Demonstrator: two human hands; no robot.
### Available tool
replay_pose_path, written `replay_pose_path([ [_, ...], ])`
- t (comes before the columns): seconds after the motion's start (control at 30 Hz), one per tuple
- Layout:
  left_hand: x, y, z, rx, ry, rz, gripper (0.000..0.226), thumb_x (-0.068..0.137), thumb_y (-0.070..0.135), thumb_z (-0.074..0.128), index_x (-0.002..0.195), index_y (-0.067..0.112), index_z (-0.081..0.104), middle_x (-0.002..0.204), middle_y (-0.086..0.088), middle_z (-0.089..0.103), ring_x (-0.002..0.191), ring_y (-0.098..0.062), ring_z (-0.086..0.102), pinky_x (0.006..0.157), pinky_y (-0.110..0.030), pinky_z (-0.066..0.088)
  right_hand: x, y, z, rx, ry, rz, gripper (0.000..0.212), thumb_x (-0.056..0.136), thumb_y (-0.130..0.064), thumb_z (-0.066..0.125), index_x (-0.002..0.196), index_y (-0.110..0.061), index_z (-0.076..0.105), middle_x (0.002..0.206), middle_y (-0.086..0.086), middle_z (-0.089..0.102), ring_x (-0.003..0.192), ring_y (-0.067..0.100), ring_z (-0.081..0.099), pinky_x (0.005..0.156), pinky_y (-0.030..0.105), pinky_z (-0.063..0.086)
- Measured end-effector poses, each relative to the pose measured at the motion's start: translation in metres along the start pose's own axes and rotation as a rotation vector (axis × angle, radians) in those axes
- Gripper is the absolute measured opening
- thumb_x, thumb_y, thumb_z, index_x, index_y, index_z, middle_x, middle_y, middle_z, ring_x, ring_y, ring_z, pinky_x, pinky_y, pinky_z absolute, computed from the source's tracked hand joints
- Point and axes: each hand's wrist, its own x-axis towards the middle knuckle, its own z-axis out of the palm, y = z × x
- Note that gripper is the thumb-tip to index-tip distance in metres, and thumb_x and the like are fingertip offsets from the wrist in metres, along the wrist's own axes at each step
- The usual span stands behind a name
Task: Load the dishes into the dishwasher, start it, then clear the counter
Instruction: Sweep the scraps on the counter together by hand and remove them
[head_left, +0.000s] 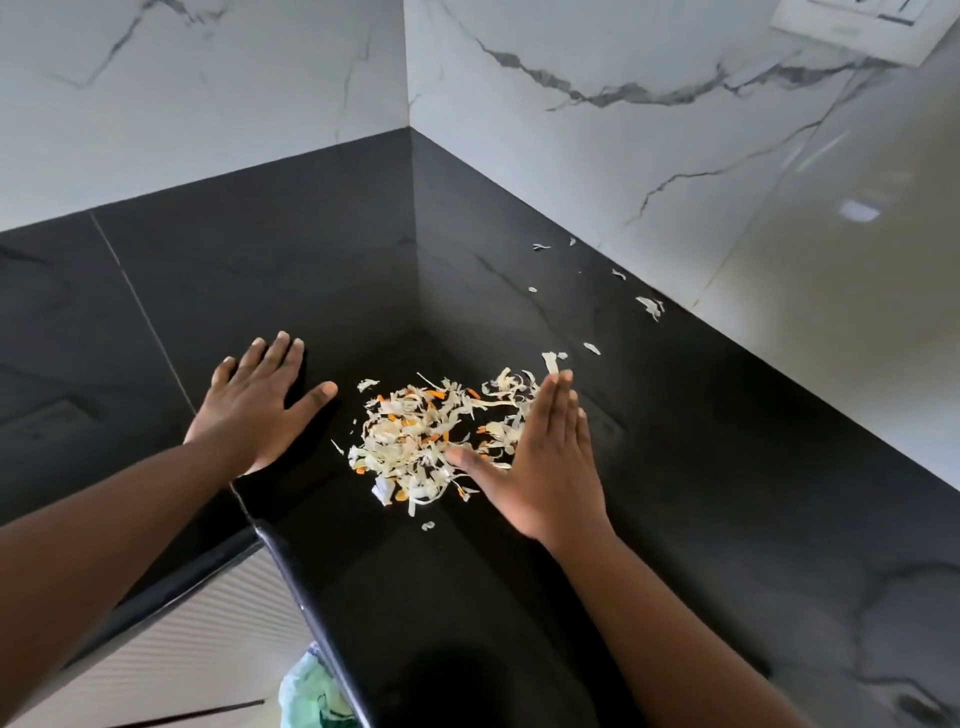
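A heap of pale shredded vegetable scraps with small orange bits (426, 441) lies on the black counter (675, 493) in the corner. My left hand (254, 405) lies flat on the counter left of the heap, fingers spread and straight. My right hand (545, 457) stands on its edge at the heap's right side, fingers straight and together, its thumb touching the scraps. Neither hand holds anything.
Loose scraps (649, 306) are scattered along the right wall's foot. White marble-look walls (597, 156) meet in a corner behind the counter. Below the counter's front edge shows a green-white bag (306, 691) and a pale ribbed cabinet front (171, 660).
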Motion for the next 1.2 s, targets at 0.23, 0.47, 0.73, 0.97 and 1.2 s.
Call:
replay_pose_path([
  [0.23,-0.001,-0.002,0.0,-0.043,0.014,0.0,0.086,0.084,0.075,0.011,0.155,0.026,0.003,0.161,0.008,-0.006,0.147,-0.01,-0.011,0.121,-0.038,-0.003,0.05,-0.016,-0.002,1.142,0.361,0.131,0.087,0.081,-0.066,0.051,0.148,-0.015,0.031,0.149,0.002,0.041,0.14,0.015,0.035,0.116,0.037,0.029],
  [0.47,0.0,-0.001,0.001,-0.043,0.001,-0.005,0.083,0.086,0.074,0.012,0.155,0.029,0.001,0.16,0.011,-0.009,0.146,-0.007,-0.014,0.121,-0.035,-0.005,0.084,0.095,-0.059,1.007,0.6,0.304,0.048,0.09,-0.052,0.048,0.112,-0.013,0.066,0.102,0.007,0.069,0.095,0.015,0.064,0.084,0.024,0.047],
  [0.73,0.002,-0.004,0.003,-0.017,-0.004,-0.004,0.101,0.068,0.086,-0.01,0.153,0.03,-0.005,0.158,0.013,-0.014,0.144,-0.006,-0.018,0.12,-0.034,-0.006,0.168,0.163,-0.085,-0.137,0.211,-0.142,0.049,0.091,-0.036,0.061,0.135,-0.014,0.054,0.139,0.009,0.052,0.132,0.025,0.044,0.107,0.038,0.034],
  [0.97,0.0,-0.002,-0.001,-0.027,-0.014,-0.019,0.101,0.066,0.087,-0.012,0.151,0.033,-0.008,0.157,0.016,-0.016,0.143,-0.003,-0.022,0.12,-0.031,-0.009,0.188,0.145,-0.06,-0.029,0.03,-0.023,0.078,0.091,-0.059,0.043,0.15,-0.01,0.029,0.158,0.009,0.024,0.147,0.021,0.016,0.117,0.031,0.008],
  [1.2,-0.002,0.002,-0.004,-0.033,-0.014,-0.017,0.108,0.059,0.09,-0.019,0.15,0.034,-0.01,0.155,0.017,-0.018,0.141,-0.002,-0.023,0.119,-0.03,-0.01,0.083,0.041,-0.034,0.009,-0.328,-0.497,0.09,0.078,-0.082,0.024,0.151,-0.037,-0.002,0.152,-0.021,-0.011,0.14,-0.001,-0.015,0.111,0.022,-0.005],
])
